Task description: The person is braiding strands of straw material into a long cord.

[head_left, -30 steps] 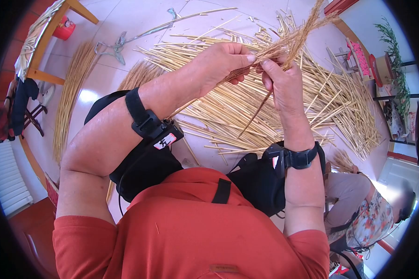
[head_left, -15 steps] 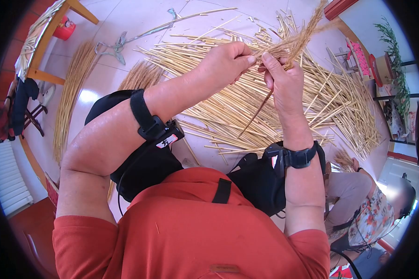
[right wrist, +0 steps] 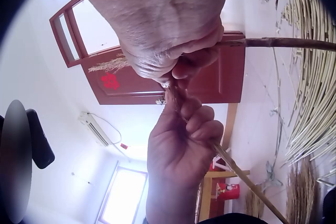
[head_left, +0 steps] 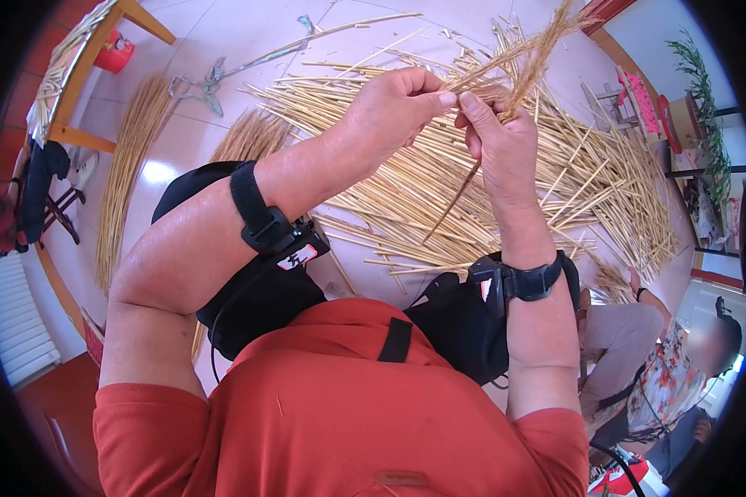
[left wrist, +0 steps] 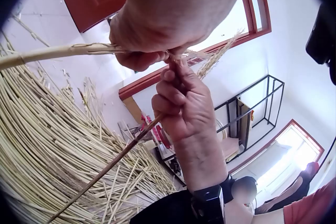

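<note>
In the head view my left hand [head_left: 398, 103] and right hand [head_left: 506, 149] meet in front of me, thumbs close together. Both pinch dry tasselled stalks where they cross; the feathery tassels [head_left: 543, 62] fan out beyond my right hand. A pale stalk [left wrist: 52, 55] runs through my left hand in the left wrist view. From my right hand's curled fingers a darker brown stalk [left wrist: 110, 166] slants down. The crossing itself is mostly hidden by the fingers.
Loose cut stalks [head_left: 423, 190] cover the floor below my hands. Tasselled bundles [head_left: 128, 166] lie at the left, near a wooden table [head_left: 87, 83]. A twisted cloth strip [head_left: 211, 87] lies behind them. Another person [head_left: 663, 364] sits at the right.
My left hand has shifted slightly, its thumb and forefinger now pinching nearer my right thumb. The tassels have swung a little. The person at the right has reached an arm toward a bundle.
</note>
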